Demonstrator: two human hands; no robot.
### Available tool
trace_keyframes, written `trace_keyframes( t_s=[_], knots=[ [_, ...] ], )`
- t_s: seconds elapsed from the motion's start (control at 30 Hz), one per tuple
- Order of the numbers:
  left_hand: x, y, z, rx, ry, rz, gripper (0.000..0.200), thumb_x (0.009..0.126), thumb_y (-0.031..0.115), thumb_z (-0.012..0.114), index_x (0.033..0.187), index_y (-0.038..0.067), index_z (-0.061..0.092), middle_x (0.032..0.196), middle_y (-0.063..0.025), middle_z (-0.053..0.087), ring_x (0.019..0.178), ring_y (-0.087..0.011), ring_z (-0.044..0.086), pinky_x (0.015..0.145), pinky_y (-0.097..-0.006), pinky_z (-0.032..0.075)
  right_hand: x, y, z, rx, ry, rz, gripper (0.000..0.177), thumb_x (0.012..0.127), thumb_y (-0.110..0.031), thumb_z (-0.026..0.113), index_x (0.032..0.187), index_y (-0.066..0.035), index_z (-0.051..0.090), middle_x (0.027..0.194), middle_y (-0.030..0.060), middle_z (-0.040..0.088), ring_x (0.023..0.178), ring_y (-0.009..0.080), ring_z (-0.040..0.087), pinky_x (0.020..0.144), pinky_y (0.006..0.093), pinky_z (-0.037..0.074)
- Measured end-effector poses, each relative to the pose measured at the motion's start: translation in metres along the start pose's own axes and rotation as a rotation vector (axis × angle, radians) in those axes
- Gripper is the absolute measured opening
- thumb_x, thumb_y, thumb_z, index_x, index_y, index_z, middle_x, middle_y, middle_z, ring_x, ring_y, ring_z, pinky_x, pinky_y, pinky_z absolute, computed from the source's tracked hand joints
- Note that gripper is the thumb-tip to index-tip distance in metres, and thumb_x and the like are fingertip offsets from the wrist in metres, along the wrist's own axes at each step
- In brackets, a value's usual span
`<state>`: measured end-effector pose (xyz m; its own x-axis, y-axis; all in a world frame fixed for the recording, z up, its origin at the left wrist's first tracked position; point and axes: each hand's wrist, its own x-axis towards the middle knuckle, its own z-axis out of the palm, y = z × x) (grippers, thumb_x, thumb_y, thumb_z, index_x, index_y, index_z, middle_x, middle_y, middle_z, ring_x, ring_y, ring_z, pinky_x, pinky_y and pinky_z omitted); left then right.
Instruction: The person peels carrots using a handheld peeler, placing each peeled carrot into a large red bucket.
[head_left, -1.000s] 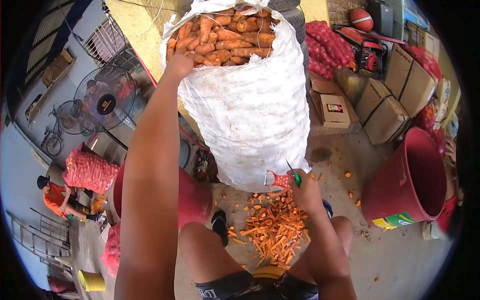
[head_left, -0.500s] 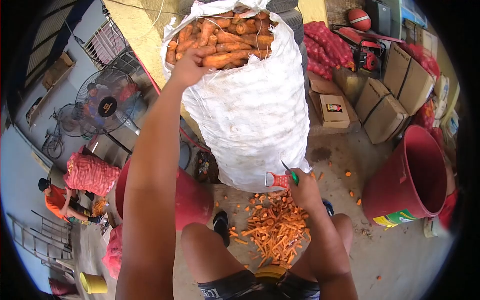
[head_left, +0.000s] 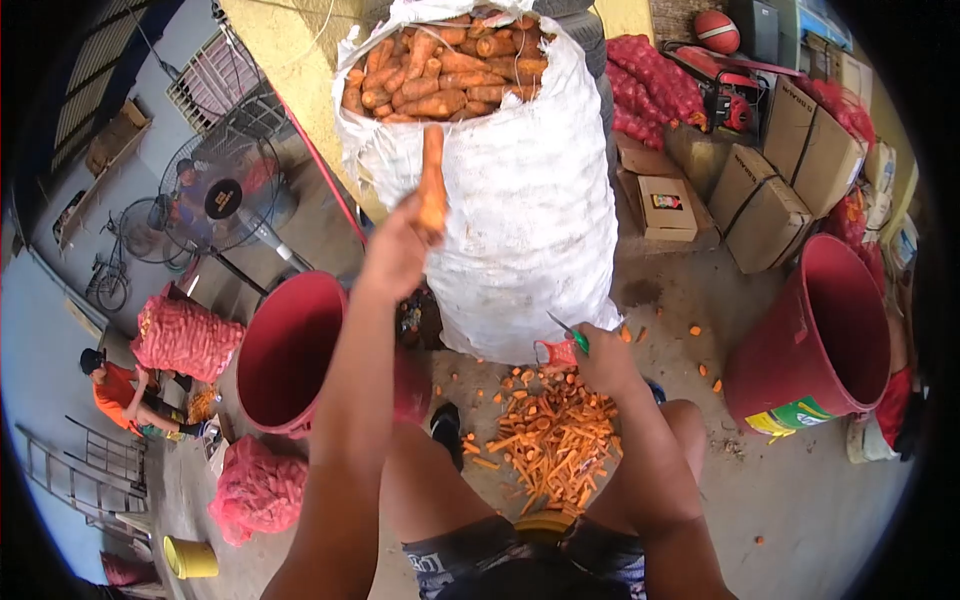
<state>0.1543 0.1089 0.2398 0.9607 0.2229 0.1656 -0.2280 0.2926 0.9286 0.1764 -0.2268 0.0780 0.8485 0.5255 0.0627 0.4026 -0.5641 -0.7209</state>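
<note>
A single orange carrot [head_left: 432, 180] stands nearly upright in my left hand [head_left: 400, 250], its lower end gripped, in front of the white sack [head_left: 520, 220]. Carrots [head_left: 450, 75] fill the sack's open top. My right hand [head_left: 605, 358] is closed on a green-handled knife [head_left: 578, 338], its thin blade pointing up and left. A red-orange peeler [head_left: 555, 353] shows beside the knife at the same hand; how it is held is unclear. Below, orange peelings and cut pieces [head_left: 555, 440] lie heaped on the floor between my legs.
Red bins stand at left [head_left: 290, 350] and right [head_left: 820, 340]. A fan [head_left: 222, 198], pink net bags [head_left: 258, 485] and a yellow bucket [head_left: 190, 558] are left. A person in orange [head_left: 118, 395] sits far left. Boxes [head_left: 760, 210] stand at right.
My left hand has come down from the sack's opening with a carrot in it. My right hand still holds the knife, near the same spot. More of the left bin shows.
</note>
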Motion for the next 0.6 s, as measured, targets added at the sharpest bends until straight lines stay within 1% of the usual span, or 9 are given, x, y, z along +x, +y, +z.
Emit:
trace_keyframes(
  t_s=[0.07, 0.1, 0.2, 0.33, 0.4, 0.47, 0.53, 0.57, 0.6],
  knots=[
    [-0.047, -0.051, -0.007, -0.171, -0.084, -0.185, 0.045, 0.105, 0.036, 0.051, 0.139, 0.008, 0.057, 0.117, -0.0091, 0.071, 0.095, -0.0203, 0.069, 0.084, -0.0365, 0.053, -0.002, -0.006, 0.006, -0.008, -0.013, -0.009, 0.024, 0.095, -0.014, 0.063, 0.116, -0.005, 0.069, 0.101, 0.0264, 0.073, 0.100, 0.0471, 0.069, 0.087, 0.0554, 0.055],
    [-0.068, -0.075, -0.008, -0.136, -0.102, -0.236, 0.049, 0.105, 0.040, 0.049, 0.142, 0.009, 0.056, 0.117, -0.0105, 0.071, 0.096, -0.0228, 0.069, 0.085, -0.0376, 0.053, -0.003, -0.006, 0.010, -0.007, -0.030, -0.061, 0.024, 0.095, -0.013, 0.063, 0.116, -0.005, 0.069, 0.101, 0.0265, 0.073, 0.100, 0.0471, 0.069, 0.087, 0.0551, 0.055],
    [-0.122, -0.131, -0.001, -0.253, -0.014, -0.393, 0.054, 0.104, 0.045, 0.048, 0.143, 0.008, 0.055, 0.117, -0.0102, 0.069, 0.095, -0.0260, 0.068, 0.081, -0.0381, 0.051, -0.006, -0.008, 0.022, 0.009, -0.067, -0.101, 0.026, 0.093, -0.011, 0.062, 0.117, -0.004, 0.069, 0.102, 0.0264, 0.072, 0.100, 0.0466, 0.069, 0.088, 0.0543, 0.054],
    [-0.160, -0.169, -0.002, -0.220, 0.008, -0.420, 0.053, 0.108, 0.047, 0.046, 0.142, 0.008, 0.056, 0.116, -0.0090, 0.068, 0.093, -0.0244, 0.067, 0.076, -0.0372, 0.049, -0.015, -0.024, 0.026, -0.056, -0.132, -0.069, 0.031, 0.089, -0.009, 0.062, 0.118, -0.004, 0.069, 0.104, 0.0264, 0.073, 0.103, 0.0459, 0.069, 0.091, 0.0537, 0.054],
    [-0.171, -0.178, -0.005, -0.045, 0.111, -0.435, 0.054, 0.111, 0.051, 0.043, 0.140, 0.007, 0.057, 0.113, -0.0078, 0.068, 0.090, -0.0220, 0.066, 0.074, -0.0351, 0.048, -0.015, -0.027, 0.033, -0.084, -0.175, -0.034, 0.032, 0.088, -0.010, 0.062, 0.118, -0.003, 0.069, 0.107, 0.0260, 0.073, 0.106, 0.0449, 0.069, 0.092, 0.0534, 0.054],
    [-0.179, -0.186, -0.011, 0.007, 0.106, -0.464, 0.052, 0.112, 0.051, 0.045, 0.138, 0.007, 0.059, 0.110, -0.0069, 0.068, 0.088, -0.0194, 0.066, 0.076, -0.0338, 0.049, -0.011, -0.022, 0.044, -0.081, -0.198, -0.019, 0.033, 0.088, -0.011, 0.062, 0.119, -0.002, 0.070, 0.109, 0.0256, 0.073, 0.108, 0.0435, 0.069, 0.096, 0.0522, 0.054],
    [-0.187, -0.199, -0.017, 0.385, 0.173, -0.373, 0.049, 0.111, 0.047, 0.052, 0.134, 0.005, 0.062, 0.104, -0.0057, 0.069, 0.085, -0.0180, 0.064, 0.077, -0.0337, 0.050, -0.011, -0.021, 0.052, -0.140, -0.221, 0.003, 0.035, 0.088, -0.011, 0.062, 0.121, -0.002, 0.070, 0.111, 0.0247, 0.074, 0.110, 0.0422, 0.069, 0.099, 0.0512, 0.054],
    [-0.192, -0.204, -0.019, 0.381, 0.170, -0.375, 0.049, 0.111, 0.047, 0.052, 0.134, 0.005, 0.062, 0.104, -0.0057, 0.069, 0.085, -0.0180, 0.064, 0.077, -0.0337, 0.050, -0.011, -0.021, 0.055, -0.143, -0.222, 0.007, 0.035, 0.088, -0.011, 0.062, 0.121, -0.002, 0.070, 0.111, 0.0247, 0.074, 0.110, 0.0422, 0.069, 0.099, 0.0512, 0.054],
    [-0.195, -0.202, -0.017, 0.561, 0.145, -0.322, 0.048, 0.110, 0.045, 0.055, 0.132, 0.003, 0.063, 0.100, -0.0060, 0.069, 0.083, -0.0171, 0.063, 0.076, -0.0337, 0.050, -0.011, -0.023, 0.057, -0.153, -0.214, -0.007, 0.035, 0.088, -0.012, 0.062, 0.122, -0.002, 0.070, 0.111, 0.0242, 0.074, 0.110, 0.0422, 0.070, 0.100, 0.0509, 0.054]
  ],
)
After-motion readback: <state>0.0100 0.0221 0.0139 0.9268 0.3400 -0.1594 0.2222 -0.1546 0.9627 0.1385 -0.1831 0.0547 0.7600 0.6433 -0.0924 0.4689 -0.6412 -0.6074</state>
